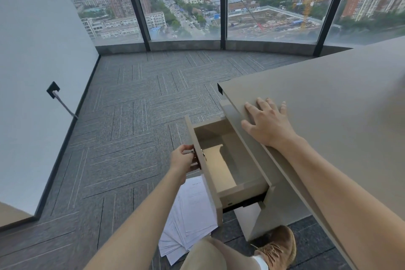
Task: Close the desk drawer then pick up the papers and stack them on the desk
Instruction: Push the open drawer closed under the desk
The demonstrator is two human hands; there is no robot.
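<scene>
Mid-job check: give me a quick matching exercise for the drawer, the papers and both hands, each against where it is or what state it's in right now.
Things:
1. drawer
2. papers
3. left hand
4. right hand

States or places:
A. flat on the desk top
B. pulled open, nothing visible inside
C. at the drawer front
D. scattered on the carpet

Pairs: 1-B, 2-D, 3-C, 4-A

A high-rise office: grey patterned carpet tiles (135, 116), floor-to-ceiling dark-framed glass windows (182, 0) overlooking a city, and a beige laminate worktop (328, 98).
</scene>
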